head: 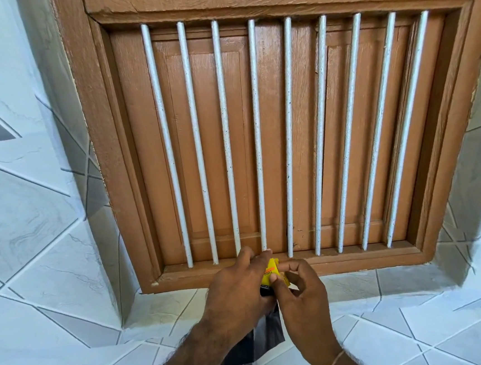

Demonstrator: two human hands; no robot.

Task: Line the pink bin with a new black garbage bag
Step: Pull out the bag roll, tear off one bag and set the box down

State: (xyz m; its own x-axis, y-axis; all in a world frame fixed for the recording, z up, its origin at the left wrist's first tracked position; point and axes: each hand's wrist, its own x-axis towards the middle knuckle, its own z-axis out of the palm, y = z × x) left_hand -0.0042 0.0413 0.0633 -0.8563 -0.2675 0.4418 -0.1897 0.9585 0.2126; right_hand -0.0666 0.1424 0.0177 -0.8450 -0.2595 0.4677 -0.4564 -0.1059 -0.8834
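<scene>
Both hands meet in front of the window's lower frame. My left hand (pixel 237 290) grips a small roll of garbage bags wrapped in a yellow label (pixel 270 274). My right hand (pixel 298 296) pinches the edge of that label between thumb and forefinger. A black garbage bag (pixel 264 340) hangs down below the hands, partly hidden by my left forearm. The pink bin is not in view.
A brown wooden window (pixel 287 134) with shut shutters and several white vertical bars (pixel 257 134) fills the view ahead. A tiled sill (pixel 387 283) runs beneath it. White and grey patterned wall tiles (pixel 31 200) lie on both sides.
</scene>
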